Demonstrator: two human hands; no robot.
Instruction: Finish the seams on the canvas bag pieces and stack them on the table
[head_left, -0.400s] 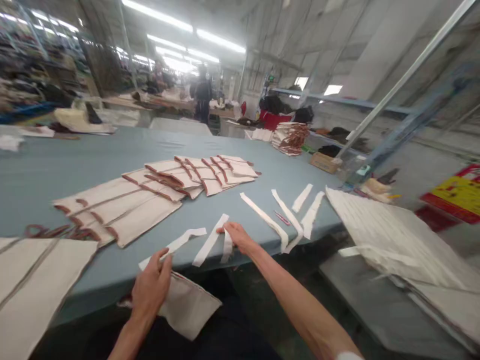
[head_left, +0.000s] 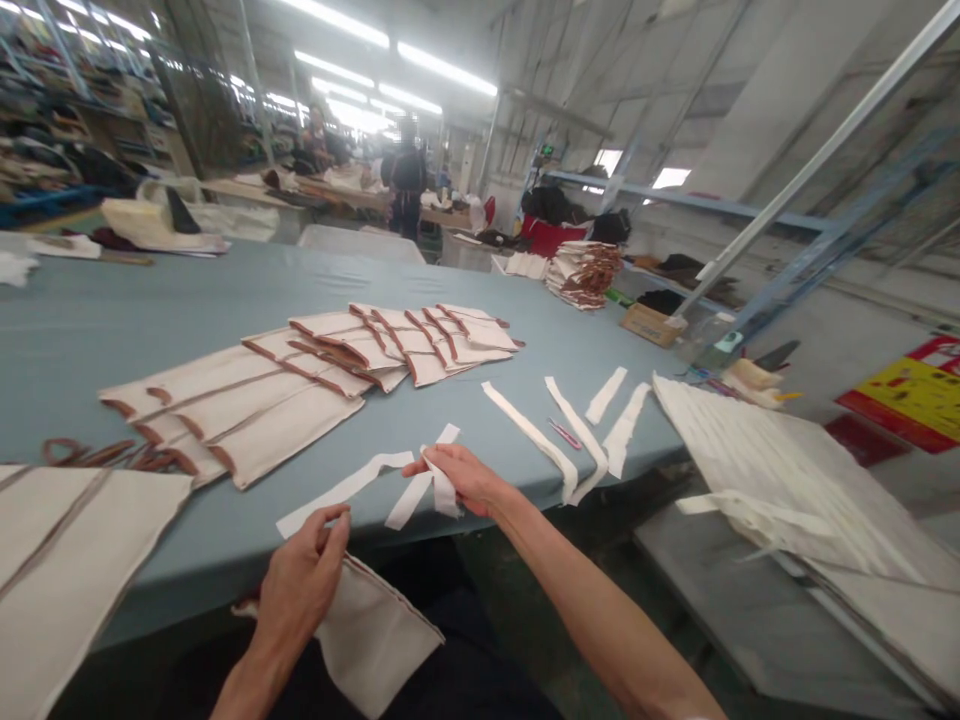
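My right hand [head_left: 463,478] is closed on a short white fabric strip [head_left: 442,488] at the near edge of the blue-grey table [head_left: 150,310], beside another strip [head_left: 420,480] lying flat. My left hand [head_left: 304,580] pinches the top edge of a cream fabric piece [head_left: 375,635] that hangs below the table edge over my lap. A longer white strip [head_left: 341,492] lies just above that hand.
Cream panels with brown trim [head_left: 322,370] are fanned across the table's middle, with larger panels [head_left: 67,560] at near left. More white strips [head_left: 577,430] and a small red pen [head_left: 564,434] lie to the right. A stack of white fabric [head_left: 780,470] sits on a lower surface at right. People stand far back.
My right hand has closed on the short strip and lifted it slightly leftward. My left hand has shifted a little lower with the cream piece.
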